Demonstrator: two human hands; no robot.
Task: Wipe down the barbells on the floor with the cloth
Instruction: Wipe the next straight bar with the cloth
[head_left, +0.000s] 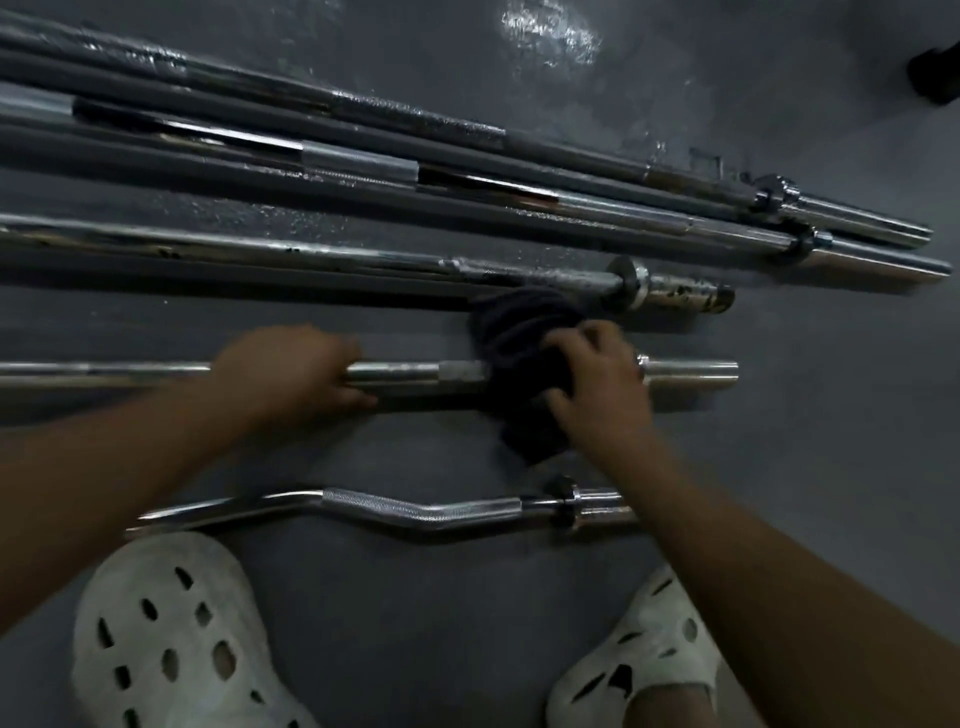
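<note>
While the straight barbell lies flat on the floor, running left to right across the person's front, the dark cloth is bunched over it close to its right end. The right hand sits on top of that cloth, fingers curled down around it. From here, I judge, any wipe has to run along the bar's long axis. That means leftward over the bare shaft, or a short way right onto the sleeve. The left hand grips the same bar farther left, fingers wrapped round the shaft, well apart from the cloth. It looks to be steadying the bar against rolling.

A bent curl bar lies parallel, nearer the person's white clogs. Beyond the cloth sits a bar with a blotched sleeve; the cloth's upper edge comes close to it, though I cannot tell whether they touch. Several long bars lie farther off.

The wiped bar's collar is mostly hidden behind the right hand, the shaft under the cloth is covered, and its left end is cut off by the edge of view. Both hands are slightly blurred.
</note>
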